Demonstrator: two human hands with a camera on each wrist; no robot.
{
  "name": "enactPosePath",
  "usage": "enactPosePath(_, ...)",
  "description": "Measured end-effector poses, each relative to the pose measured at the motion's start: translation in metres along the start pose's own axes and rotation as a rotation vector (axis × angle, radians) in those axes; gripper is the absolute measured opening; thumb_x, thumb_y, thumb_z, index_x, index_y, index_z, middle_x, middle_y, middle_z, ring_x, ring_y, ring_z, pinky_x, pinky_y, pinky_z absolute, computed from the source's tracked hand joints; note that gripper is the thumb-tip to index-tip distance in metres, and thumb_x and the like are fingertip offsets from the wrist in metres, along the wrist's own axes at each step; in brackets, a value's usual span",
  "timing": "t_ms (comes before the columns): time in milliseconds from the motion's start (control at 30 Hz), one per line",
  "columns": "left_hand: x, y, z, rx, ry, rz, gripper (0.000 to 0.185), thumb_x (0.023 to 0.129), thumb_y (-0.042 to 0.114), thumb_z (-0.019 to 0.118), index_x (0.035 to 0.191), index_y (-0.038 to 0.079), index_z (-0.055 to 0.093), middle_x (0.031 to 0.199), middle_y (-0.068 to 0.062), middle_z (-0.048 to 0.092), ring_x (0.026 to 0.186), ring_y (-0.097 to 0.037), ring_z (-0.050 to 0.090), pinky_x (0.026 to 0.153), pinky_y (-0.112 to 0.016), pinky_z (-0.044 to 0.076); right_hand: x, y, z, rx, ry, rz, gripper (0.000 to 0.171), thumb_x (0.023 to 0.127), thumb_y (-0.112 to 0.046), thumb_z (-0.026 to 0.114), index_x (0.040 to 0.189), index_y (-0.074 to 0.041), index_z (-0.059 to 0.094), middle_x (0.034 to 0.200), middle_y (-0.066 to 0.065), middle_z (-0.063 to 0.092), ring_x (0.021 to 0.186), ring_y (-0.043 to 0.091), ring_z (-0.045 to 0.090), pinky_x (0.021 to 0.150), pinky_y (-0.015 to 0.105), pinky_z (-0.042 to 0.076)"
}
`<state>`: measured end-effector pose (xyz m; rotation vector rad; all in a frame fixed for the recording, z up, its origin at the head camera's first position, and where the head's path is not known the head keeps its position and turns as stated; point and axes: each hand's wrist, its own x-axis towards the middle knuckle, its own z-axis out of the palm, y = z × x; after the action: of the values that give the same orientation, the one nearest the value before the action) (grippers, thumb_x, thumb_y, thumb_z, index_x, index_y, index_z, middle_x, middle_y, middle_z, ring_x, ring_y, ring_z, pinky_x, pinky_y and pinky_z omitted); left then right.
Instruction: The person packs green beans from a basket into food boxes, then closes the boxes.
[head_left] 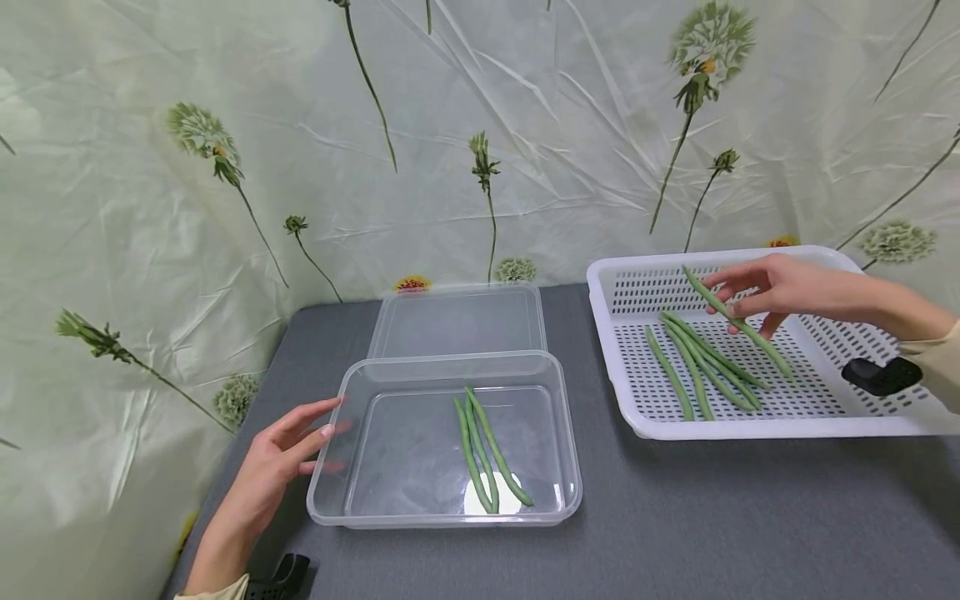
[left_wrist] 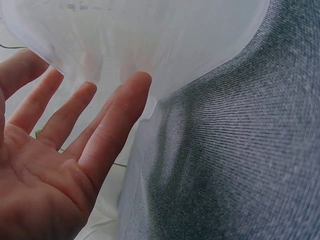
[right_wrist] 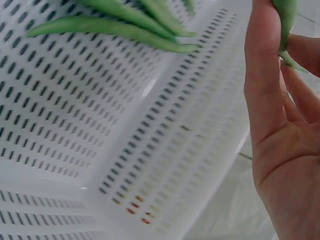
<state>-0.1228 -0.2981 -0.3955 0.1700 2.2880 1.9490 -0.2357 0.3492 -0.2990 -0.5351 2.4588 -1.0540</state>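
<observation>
Green bean [head_left: 738, 325] pinched mid-length by right hand [head_left: 780, 287] fingers, lifted above white basket [head_left: 750, 425]. Judged light, slender, snappable; gentle central grip suited. Left hand [head_left: 281, 454] fingers spread straight against clear container [head_left: 330, 467] wall.

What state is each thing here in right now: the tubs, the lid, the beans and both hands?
Clear plastic container: open, three green beans lying inside.
Clear plastic lid: off, lying flat behind the container.
White perforated plastic basket: upright on the grey table, a few loose beans on its floor.
Long green bean: lifted, pinched by the right hand.
Left hand: fingers straight, at the container's left wall.
</observation>
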Motion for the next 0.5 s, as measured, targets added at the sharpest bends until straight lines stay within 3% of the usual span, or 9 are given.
enactPosePath(233, -0.001, 0.0, -0.001, 0.001, 0.001, 0.001, 0.042, 0.101, 0.012, 0.058, 0.141, 0.002, 0.05, 0.142, -0.003, 0.053, 0.117, -0.018, 0.062, 0.076, -0.052, 0.058, -0.001, -0.013, -0.001, -0.028, -0.014, -0.127, 0.051, 0.099, -0.005, 0.058, 0.145, 0.007, 0.038, 0.106, 0.007, 0.068, 0.082, 0.023, 0.068, 0.06, 0.042, 0.059)
enactPosePath(500, 0.0, 0.0, -0.001, -0.006, -0.027, 0.037, 0.042, 0.101, 0.012, 0.057, 0.14, 0.001, 0.05, 0.142, -0.001, 0.054, 0.116, -0.017, 0.062, 0.074, -0.051, 0.058, -0.01, -0.038, 0.017, -0.058, 0.073, -0.118, 0.052, 0.099, -0.006, 0.058, 0.147, -0.001, 0.04, 0.113, -0.001, 0.066, 0.081, 0.022, 0.068, 0.063, 0.038, 0.059)
